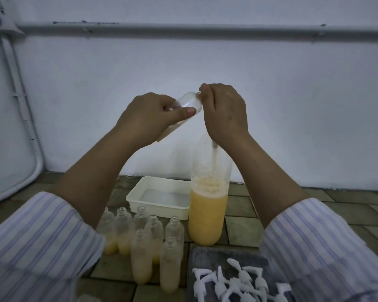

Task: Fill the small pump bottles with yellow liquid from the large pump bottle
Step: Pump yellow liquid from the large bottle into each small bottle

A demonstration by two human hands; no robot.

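Two hands are raised above the large bottle [207,212], which stands on the tiled floor [271,216] about half full of yellow liquid, frothy at the top. The left hand [150,118] holds a small clear bottle [189,102] up and to the left of the large bottle's top, tilted with its neck toward the right hand; thumb and fingers are wrapped round it, so that grip is grasping the small bottle. The right hand [225,112] sits directly over the large bottle with its fingers curled downward around the pump; the pump head itself is hidden under the hand, and only the tube [214,158] shows running down into the liquid. Its fingertips meet the small bottle's mouth.

Just left of the large bottle's base stands a cluster of small open bottles [153,240], each holding some yellow liquid in the bottom. Behind that cluster, touching the large bottle's left side, lies a white tray [140,192]. In front of the large bottle, to the right, a dark mat [205,256] carries a heap of white pump tops [240,282]. Striped sleeves [42,240] cover both forearms nearest the camera.
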